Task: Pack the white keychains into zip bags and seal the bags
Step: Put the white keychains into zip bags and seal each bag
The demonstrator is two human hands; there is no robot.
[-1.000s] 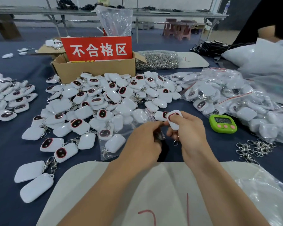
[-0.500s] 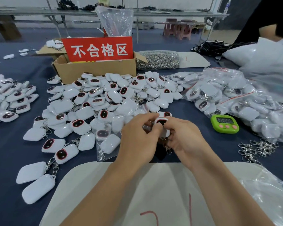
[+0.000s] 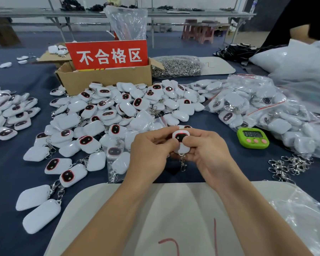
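White keychain, dark face up, is pinched between left hand and right hand above the worktop's near edge, clasp dangling.

A blue-covered table carries loose white keychains, a cardboard box, a green timer (beside bagged keychains).

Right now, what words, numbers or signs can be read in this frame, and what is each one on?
"不合格区": white characters on the red sign standing in the cardboard box.
Green timer: display digits too blurred to read.
White sheet in front: red pen strokes, no clear character.
Keychain held by the left hand and right hand: no text visible.
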